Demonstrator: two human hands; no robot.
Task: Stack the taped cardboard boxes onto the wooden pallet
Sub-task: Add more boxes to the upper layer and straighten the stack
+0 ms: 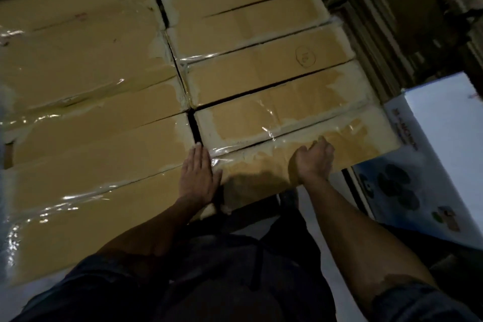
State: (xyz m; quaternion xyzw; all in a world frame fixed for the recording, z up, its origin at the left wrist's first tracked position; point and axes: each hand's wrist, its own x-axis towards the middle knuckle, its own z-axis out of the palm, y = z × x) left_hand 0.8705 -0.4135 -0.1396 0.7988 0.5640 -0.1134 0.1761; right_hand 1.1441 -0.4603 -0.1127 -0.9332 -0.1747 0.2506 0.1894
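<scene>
On the far left a column of taped cardboard boxes lies flat and close-packed, their tops glossy with clear tape; the wooden pallet they should be resting on cannot be seen, hidden beneath the load. A dark narrow gap runs between that column and the next one to the right, and the left hand lies right at the near end of it, palm down, fingers straight and together, pressing flat on the left end of the nearest box, holding nothing. That nearest box sits at the front of the right column, touching the box behind it along a taped seam, its near edge overhanging toward the person. Further right the right hand rests on the same box top, fingers loosely curled with the thumb raised; they seem to close on nothing, though the fingertips are turned away and partly hidden. My reading is that the placing step is nearly done: the box is down in its row and is being nudged and squared against its neighbours. The next move likely calls for a firm push forward and leftward to shut the gap and bring the front edge flush, then lifting both hands away to fetch another box. To the far right stands a white printed carton, just beside the stack, and stacked flat cardboard behind it in shadow.
</scene>
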